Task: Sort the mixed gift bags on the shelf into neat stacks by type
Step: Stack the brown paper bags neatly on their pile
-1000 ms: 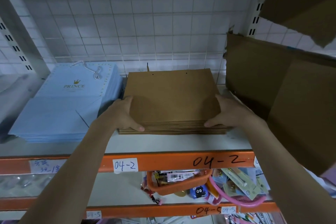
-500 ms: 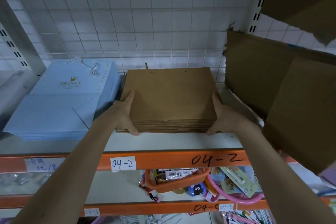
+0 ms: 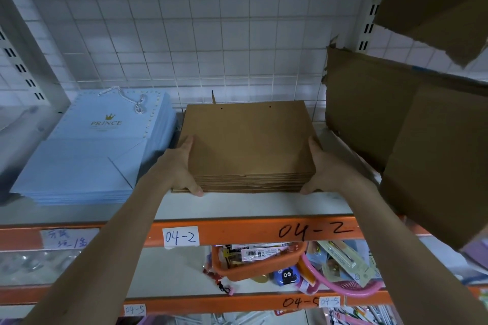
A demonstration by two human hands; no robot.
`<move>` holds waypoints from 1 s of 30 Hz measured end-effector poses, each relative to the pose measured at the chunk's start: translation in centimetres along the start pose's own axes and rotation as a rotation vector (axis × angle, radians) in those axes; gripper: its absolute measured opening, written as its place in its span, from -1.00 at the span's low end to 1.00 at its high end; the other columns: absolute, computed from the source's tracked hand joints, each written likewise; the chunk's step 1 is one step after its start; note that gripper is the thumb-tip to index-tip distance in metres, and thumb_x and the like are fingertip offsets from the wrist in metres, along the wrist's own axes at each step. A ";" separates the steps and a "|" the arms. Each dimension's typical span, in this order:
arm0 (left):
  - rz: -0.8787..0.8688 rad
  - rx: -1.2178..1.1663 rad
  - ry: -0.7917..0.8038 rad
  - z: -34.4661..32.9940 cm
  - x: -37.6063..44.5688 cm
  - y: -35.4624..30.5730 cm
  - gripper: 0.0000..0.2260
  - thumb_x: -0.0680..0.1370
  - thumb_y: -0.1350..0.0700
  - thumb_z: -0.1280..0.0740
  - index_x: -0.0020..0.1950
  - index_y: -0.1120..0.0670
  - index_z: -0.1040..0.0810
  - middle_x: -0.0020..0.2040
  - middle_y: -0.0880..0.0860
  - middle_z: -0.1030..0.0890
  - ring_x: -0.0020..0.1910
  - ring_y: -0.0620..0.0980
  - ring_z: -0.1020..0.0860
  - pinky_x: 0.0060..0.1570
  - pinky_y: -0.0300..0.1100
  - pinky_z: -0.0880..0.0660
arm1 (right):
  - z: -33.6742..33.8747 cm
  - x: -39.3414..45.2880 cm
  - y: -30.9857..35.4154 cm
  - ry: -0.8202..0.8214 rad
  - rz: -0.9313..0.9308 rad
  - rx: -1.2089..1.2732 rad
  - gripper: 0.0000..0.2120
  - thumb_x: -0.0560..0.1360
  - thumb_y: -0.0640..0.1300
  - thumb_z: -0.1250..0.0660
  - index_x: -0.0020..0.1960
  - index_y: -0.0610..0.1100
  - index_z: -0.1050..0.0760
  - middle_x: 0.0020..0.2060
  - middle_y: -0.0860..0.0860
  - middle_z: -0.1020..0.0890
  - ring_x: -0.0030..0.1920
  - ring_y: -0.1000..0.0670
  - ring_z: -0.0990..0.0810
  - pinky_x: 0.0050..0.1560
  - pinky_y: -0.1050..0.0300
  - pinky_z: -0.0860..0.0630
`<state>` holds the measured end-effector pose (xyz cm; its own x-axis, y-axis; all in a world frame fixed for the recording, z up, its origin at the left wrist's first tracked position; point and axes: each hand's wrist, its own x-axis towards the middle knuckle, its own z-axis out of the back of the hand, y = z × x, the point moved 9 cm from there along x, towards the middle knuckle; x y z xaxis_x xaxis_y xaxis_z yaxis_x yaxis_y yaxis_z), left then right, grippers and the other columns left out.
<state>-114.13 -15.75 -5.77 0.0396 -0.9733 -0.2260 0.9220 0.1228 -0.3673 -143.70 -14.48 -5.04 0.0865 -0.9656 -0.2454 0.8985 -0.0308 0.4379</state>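
The shelf (image 3: 264, 206) carries two flat piles side by side, a light-blue stack of "PRINCE" bags (image 3: 87, 155) on the left and a brown kraft bag stack (image 3: 248, 148) at the middle, with torn cardboard sheets (image 3: 396, 124) leaning at the right. Over the last second the kraft pile's ragged front edge has drawn into a tighter block and slid slightly back, so this type looks nearly squared. The left hand (image 3: 182, 169) and right hand (image 3: 320, 166) press its opposite sides, palms flat, thumbs wrapped round the front corners.
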 end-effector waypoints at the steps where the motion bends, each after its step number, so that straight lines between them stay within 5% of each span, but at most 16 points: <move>1: 0.000 -0.005 0.008 -0.1 -0.1 -0.1 0.26 0.15 0.10 -0.63 0.51 -0.07 0.27 0.47 0.15 -0.22 0.37 0.14 -0.31 0.31 0.03 -0.36 | -0.1 0.1 -0.1 0.005 -0.005 -0.009 0.18 0.32 -0.18 -0.53 0.49 -0.08 0.39 0.29 -0.14 -0.41 0.00 -0.02 -0.45 -0.01 0.16 -0.46; 4: 0.003 -0.021 -0.001 -0.4 -0.6 -0.2 0.22 0.21 0.11 -0.61 0.50 -0.08 0.30 0.49 0.19 -0.09 0.40 0.16 -0.26 0.34 0.00 -0.31 | -0.1 -0.1 -0.2 0.000 -0.040 -0.033 0.18 0.33 -0.16 -0.52 0.49 -0.06 0.39 0.41 -0.21 -0.24 0.26 -0.14 -0.40 0.15 0.07 -0.45; 8: -0.042 0.064 -0.106 0.3 -1.7 -1.1 0.12 0.26 0.10 -0.59 0.53 0.02 0.17 0.46 0.19 0.08 0.42 0.20 -0.17 0.37 -0.02 -0.27 | 1.0 -1.4 1.1 -0.064 -0.043 -0.192 0.10 0.34 -0.04 -0.51 0.52 -0.11 0.26 0.49 -0.17 0.22 0.49 -0.23 0.15 0.41 -0.08 -0.16; 13: -0.166 0.207 -0.191 1.5 -2.8 -2.0 0.05 0.25 -0.04 -0.57 0.53 0.09 0.03 0.49 0.15 -0.01 0.46 0.17 -0.06 0.38 0.00 -0.21 | 1.2 -2.2 4.8 -0.150 0.114 -0.236 0.01 0.35 0.01 -0.48 0.53 -0.14 0.13 0.49 -0.10 0.02 0.48 -0.16 0.05 0.41 0.00 -0.17; 20: -0.269 0.268 -0.149 2.3 -2.5 -2.5 0.00 0.18 -0.15 -0.57 0.46 0.16 -0.18 0.44 0.15 -0.24 0.38 0.14 -0.24 0.32 0.02 -0.32 | -0.2 -2.5 8.1 -0.187 0.193 -0.239 -0.19 0.39 0.05 -0.44 0.49 -0.15 -0.14 0.42 -0.09 -0.26 0.40 -0.12 -0.23 0.35 0.03 -0.31; 30: -0.374 0.316 -0.225 3.7 -3.9 -1.4 -0.03 0.32 -0.21 -0.46 0.52 0.11 0.00 0.48 0.12 -0.12 0.46 0.12 -0.07 0.43 0.00 -0.14 | -1.6 -4.0 10.3 -0.263 0.153 -0.258 -0.27 0.42 0.09 -0.40 0.45 -0.16 -0.20 0.36 -0.12 -0.36 0.33 -0.13 -0.33 0.30 0.05 -0.32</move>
<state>-114.18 -12.84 -1.00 -0.2641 -0.9612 0.0797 0.9586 -0.2707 -0.0882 -134.12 -10.52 -0.96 0.1449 -0.9881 0.0509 0.9653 0.1525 0.2119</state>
